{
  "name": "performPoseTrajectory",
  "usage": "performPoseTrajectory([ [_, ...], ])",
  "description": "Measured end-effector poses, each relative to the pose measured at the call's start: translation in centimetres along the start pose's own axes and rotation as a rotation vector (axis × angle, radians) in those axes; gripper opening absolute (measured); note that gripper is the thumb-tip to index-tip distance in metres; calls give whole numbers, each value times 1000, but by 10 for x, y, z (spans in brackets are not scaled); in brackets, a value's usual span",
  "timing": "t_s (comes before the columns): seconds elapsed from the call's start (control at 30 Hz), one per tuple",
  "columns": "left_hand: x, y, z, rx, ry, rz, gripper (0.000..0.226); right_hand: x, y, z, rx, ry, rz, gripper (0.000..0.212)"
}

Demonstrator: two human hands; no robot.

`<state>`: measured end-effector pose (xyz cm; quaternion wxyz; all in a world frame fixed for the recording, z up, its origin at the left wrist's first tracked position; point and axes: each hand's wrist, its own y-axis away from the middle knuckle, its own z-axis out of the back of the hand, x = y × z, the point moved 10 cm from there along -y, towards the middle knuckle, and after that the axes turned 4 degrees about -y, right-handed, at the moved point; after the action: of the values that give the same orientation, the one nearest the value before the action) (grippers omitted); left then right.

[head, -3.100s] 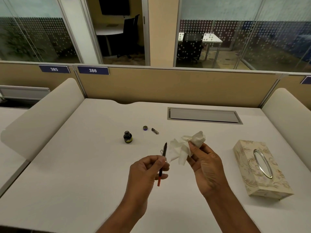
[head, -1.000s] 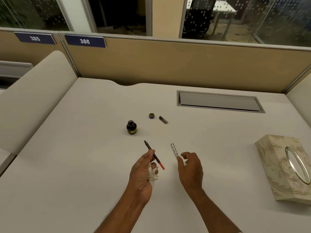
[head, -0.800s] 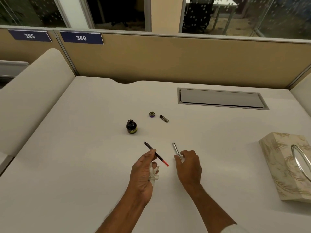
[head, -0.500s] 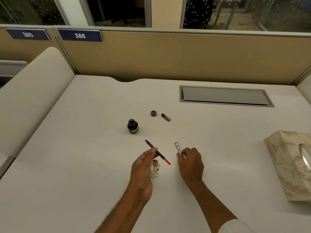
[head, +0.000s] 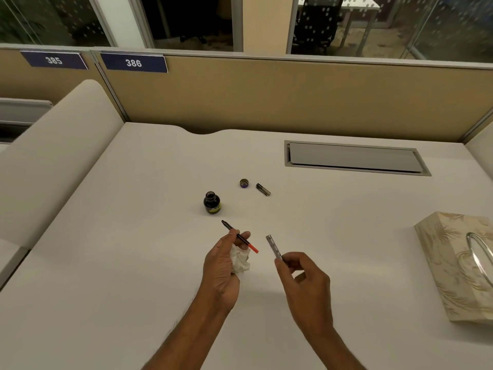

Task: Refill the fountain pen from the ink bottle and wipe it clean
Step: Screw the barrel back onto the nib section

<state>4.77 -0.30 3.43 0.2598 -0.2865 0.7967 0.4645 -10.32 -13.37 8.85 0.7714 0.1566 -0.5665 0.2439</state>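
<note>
Pen parts in both hands, ink bottle open behind them

Desk (head: 133,263) clutter is sparse and all of it sits clear of the hands; the ink bottle (head: 211,203) serves as the landmark, standing upright and uncapped near the middle of the white surface. Right of the bottle and slightly farther from the person lies its cap (head: 244,183), and just beside the cap a short dark pen piece (head: 263,189) lies flat; well to the right of the bottle a patterned tissue box (head: 458,265) sits at the desk's edge; far behind and right of the bottle a grey cable hatch (head: 354,158) is set into the desk; number plates 385 (head: 54,60) and 386 (head: 133,63) hang on the tan partition beyond.

Nothing stands between the bottle and the hands. Nearer the person than the bottle, the left hand (head: 222,265) pinches the pen's inner section (head: 239,237), dark tip aimed toward the bottle and red end pointing right; a crumpled tissue (head: 240,260) is tucked in the same hand's palm. The right hand (head: 306,279), apart from the left, grips the silver barrel (head: 274,247) at its lower end, its free end tilted up toward the bottle; barrel and inner section are close but not touching.
</note>
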Motion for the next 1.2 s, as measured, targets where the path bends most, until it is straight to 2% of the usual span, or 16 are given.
performPoseTrajectory([
  [0.13, -10, 13, -16, 82, 111, 13, 12, 32, 22, 22, 44, 26, 48, 12],
  [0.27, -19, 28, -27, 127, 133, -6, 8, 56, 32, 36, 82, 74, 125, 19],
  [0.53, -29, 69, -53, 217, 82, -46, 33, 86, 39, 51, 115, 87, 208, 13],
  [0.83, -39, 101, -70, 250, 145, -64, 22, 101, 52, 77, 87, 70, 251, 9],
  [1.2, -32, 126, -84, 289, -37, -140, 31, 111, 54, 85, 48, 29, 254, 14],
])
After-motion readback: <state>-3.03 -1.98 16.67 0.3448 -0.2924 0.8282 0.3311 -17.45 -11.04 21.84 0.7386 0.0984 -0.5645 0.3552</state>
